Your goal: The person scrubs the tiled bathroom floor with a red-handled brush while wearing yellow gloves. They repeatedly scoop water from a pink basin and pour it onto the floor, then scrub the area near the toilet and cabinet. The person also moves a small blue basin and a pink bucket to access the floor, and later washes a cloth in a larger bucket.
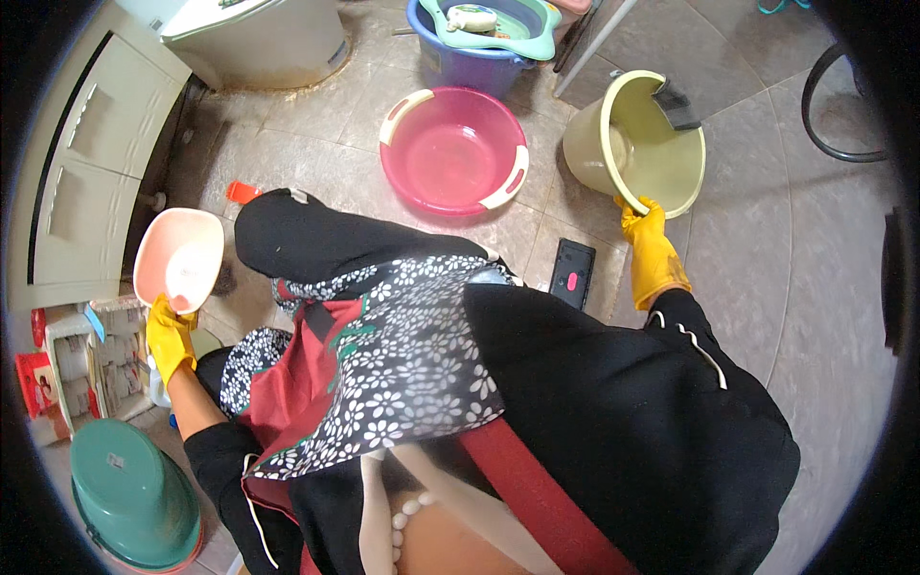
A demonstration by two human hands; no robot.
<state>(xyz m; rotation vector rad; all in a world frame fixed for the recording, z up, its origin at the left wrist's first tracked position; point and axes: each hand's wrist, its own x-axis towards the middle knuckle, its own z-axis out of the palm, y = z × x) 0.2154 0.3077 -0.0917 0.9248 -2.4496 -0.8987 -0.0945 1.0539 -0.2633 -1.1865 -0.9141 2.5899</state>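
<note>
My left hand (171,338), in a yellow rubber glove, grips the near edge of a small peach plastic basin (172,244) that is tilted up in the air. My right hand (650,241), gloved the same way, holds the rim of a pale yellow plastic bucket (589,147) tipped so its opening faces right. A dark grey piece (675,105) hangs over that bucket's far rim; what it is, I cannot tell. Between my hands, on the floor beyond my knee, sits a pink basin (453,154) with cream handles.
A blue bucket (460,68) with a mint basin (535,44) on top stands behind. A toilet (266,47) and white cabinet (93,165) are at left. An upside-down green tub (129,489) lies lower left. Close by are a black case (573,262) and an orange piece (243,192).
</note>
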